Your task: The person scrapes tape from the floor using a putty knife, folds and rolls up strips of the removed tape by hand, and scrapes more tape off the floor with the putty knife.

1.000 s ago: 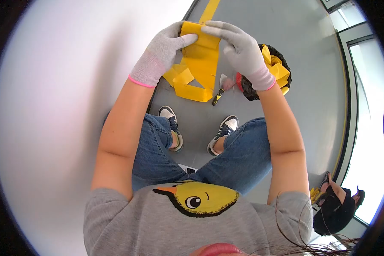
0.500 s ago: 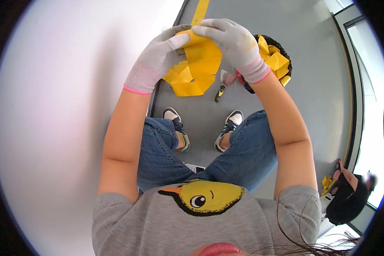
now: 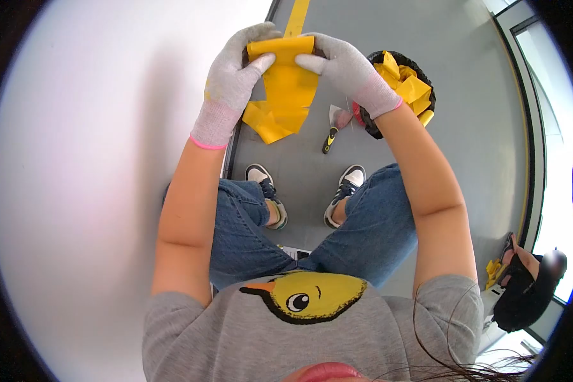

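Above the grey floor [image 3: 299,159], left of the black-bagged bin [image 3: 372,127], hangs the wide yellow tape [image 3: 291,89]; the left hand [image 3: 232,70] and right hand [image 3: 347,70] pinch its rolled top edge. Level thumbs and even tension should keep the roll straight.

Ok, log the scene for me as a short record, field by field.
left hand: gloved, gripping the left end of the rolled edge of the yellow tape
right hand: gloved, at that edge's right end
tape shape: broad strip, creased at its lower end
scraper: lying on the floor, in neither hand
black bag: right of the scraper, holding yellow scraps
other person: far right
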A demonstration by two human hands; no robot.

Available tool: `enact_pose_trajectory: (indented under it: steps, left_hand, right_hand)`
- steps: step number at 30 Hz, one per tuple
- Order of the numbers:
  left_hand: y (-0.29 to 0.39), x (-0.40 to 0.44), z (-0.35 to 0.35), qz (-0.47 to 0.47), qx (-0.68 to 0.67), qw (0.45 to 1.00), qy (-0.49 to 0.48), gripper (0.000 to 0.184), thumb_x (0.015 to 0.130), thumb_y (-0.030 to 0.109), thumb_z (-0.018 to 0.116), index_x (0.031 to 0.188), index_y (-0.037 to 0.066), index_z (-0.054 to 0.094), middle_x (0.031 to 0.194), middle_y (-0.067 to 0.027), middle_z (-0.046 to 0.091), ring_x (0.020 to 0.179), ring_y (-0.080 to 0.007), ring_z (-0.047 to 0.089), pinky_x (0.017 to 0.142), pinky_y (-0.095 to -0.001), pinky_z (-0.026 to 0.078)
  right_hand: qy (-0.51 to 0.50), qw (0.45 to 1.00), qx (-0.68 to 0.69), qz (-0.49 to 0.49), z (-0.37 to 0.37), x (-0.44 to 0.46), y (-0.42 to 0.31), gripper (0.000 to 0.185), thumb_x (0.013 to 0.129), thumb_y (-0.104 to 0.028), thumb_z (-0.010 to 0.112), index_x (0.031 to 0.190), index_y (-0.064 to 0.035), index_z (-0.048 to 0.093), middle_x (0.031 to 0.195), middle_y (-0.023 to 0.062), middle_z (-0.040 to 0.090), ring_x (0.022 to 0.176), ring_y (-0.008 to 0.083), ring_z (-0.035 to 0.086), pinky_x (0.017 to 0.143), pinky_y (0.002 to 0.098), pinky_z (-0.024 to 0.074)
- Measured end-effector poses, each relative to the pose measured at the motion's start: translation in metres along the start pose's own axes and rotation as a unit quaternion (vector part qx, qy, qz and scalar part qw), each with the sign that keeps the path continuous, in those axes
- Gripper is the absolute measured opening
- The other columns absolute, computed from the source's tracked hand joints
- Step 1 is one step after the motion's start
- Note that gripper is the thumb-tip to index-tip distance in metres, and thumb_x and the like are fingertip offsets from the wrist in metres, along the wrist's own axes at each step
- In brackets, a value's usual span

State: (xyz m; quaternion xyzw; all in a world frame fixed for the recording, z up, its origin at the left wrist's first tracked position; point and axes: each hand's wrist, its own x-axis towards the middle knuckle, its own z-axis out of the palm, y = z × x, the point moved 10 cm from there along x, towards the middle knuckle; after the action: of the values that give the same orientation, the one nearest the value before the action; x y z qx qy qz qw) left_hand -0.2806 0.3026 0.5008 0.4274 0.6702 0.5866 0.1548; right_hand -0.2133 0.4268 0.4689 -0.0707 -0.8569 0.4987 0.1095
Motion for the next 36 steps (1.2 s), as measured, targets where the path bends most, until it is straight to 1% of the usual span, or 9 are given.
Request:
enact_pose_trajectory:
  steps: [7,13,19,22,25,28,31,34,36]
  left_hand:
    - [-0.017,-0.007,0.011,-0.033,0.058,0.997,0.044,0.058,0.088,0.005,0.052,0.141,0.001,0.027,0.130,-0.0156,0.047,0.119,-0.0230,0.048,0.104,-0.0315,0.037]
    - [-0.010,-0.005,0.005,-0.001,0.097,0.991,0.087,0.055,0.086,0.001,0.053,0.138,0.002,0.033,0.123,-0.0146,0.051,0.116,-0.0218,0.050,0.101,-0.0314,0.040]
    - [0.010,-0.002,0.002,-0.036,0.076,0.996,0.028,0.042,0.085,-0.001,0.055,0.126,0.000,0.046,0.116,-0.0118,0.055,0.113,-0.0194,0.051,0.097,-0.0301,0.042]
    - [-0.001,-0.003,-0.003,-0.019,-0.061,0.996,0.069,0.041,0.087,0.004,0.056,0.127,0.001,0.046,0.113,-0.0100,0.057,0.104,-0.0201,0.057,0.093,-0.0305,0.045]
    - [-0.021,-0.010,0.028,-0.157,-0.384,0.909,-0.045,0.039,0.089,0.008,0.056,0.126,-0.001,0.046,0.114,-0.0104,0.056,0.105,-0.0204,0.057,0.093,-0.0312,0.045]
    - [-0.027,-0.014,0.036,-0.200,-0.430,0.876,-0.082,0.040,0.090,0.011,0.056,0.126,-0.003,0.045,0.115,-0.0124,0.055,0.106,-0.0207,0.056,0.094,-0.0331,0.046]
    - [-0.026,-0.014,0.025,-0.201,-0.428,0.881,-0.033,0.041,0.090,0.011,0.056,0.126,-0.003,0.045,0.115,-0.0130,0.056,0.106,-0.0212,0.058,0.093,-0.0338,0.047]
    - [-0.029,-0.010,0.011,-0.164,-0.263,0.950,-0.018,0.044,0.089,0.012,0.057,0.128,-0.004,0.044,0.119,-0.0129,0.055,0.110,-0.0206,0.055,0.096,-0.0323,0.044]
    - [-0.018,-0.004,0.003,-0.106,-0.139,0.984,-0.012,0.044,0.088,0.010,0.058,0.128,-0.004,0.046,0.116,-0.0115,0.057,0.108,-0.0188,0.056,0.095,-0.0305,0.044]
  right_hand:
    - [0.040,0.998,-0.004,-0.045,0.012,-0.001,-0.017,0.060,0.092,-0.019,0.053,0.143,-0.0026,0.026,0.123,0.0168,0.056,0.113,0.0280,0.055,0.099,0.0313,0.0418]
    - [0.041,0.995,0.089,-0.034,0.015,-0.003,-0.018,0.073,0.091,-0.016,0.053,0.148,-0.0038,0.009,0.138,0.0130,0.044,0.125,0.0255,0.045,0.108,0.0303,0.0326]
    - [-0.003,0.994,0.096,-0.048,0.001,-0.002,-0.026,0.054,0.087,-0.012,0.058,0.138,-0.0049,0.039,0.125,0.0116,0.056,0.115,0.0208,0.054,0.101,0.0284,0.0408]
    - [0.038,0.991,0.127,0.007,-0.009,-0.005,-0.027,0.033,0.086,-0.006,0.058,0.120,-0.0047,0.059,0.113,0.0084,0.063,0.106,0.0172,0.059,0.094,0.0269,0.0460]
    - [0.078,0.977,0.179,-0.086,-0.017,-0.002,-0.033,0.024,0.087,0.000,0.055,0.106,-0.0046,0.067,0.108,0.0048,0.065,0.102,0.0159,0.060,0.091,0.0258,0.0482]
    - [0.108,0.977,0.044,-0.180,-0.020,-0.004,-0.042,0.026,0.088,0.003,0.050,0.102,-0.0056,0.069,0.111,0.0036,0.065,0.104,0.0172,0.060,0.093,0.0254,0.0474]
    - [0.094,0.976,0.053,-0.191,-0.019,-0.008,-0.050,0.027,0.089,0.004,0.047,0.098,-0.0051,0.071,0.114,0.0038,0.064,0.107,0.0193,0.059,0.097,0.0251,0.0442]
    - [0.061,0.982,0.098,-0.150,-0.013,-0.003,-0.032,0.030,0.093,-0.002,0.043,0.111,-0.0092,0.066,0.119,0.0038,0.062,0.112,0.0210,0.056,0.100,0.0289,0.0422]
    - [0.026,0.948,0.314,-0.046,-0.012,0.002,-0.019,0.032,0.095,-0.011,0.043,0.122,-0.0134,0.059,0.123,0.0014,0.060,0.114,0.0217,0.055,0.101,0.0333,0.0410]
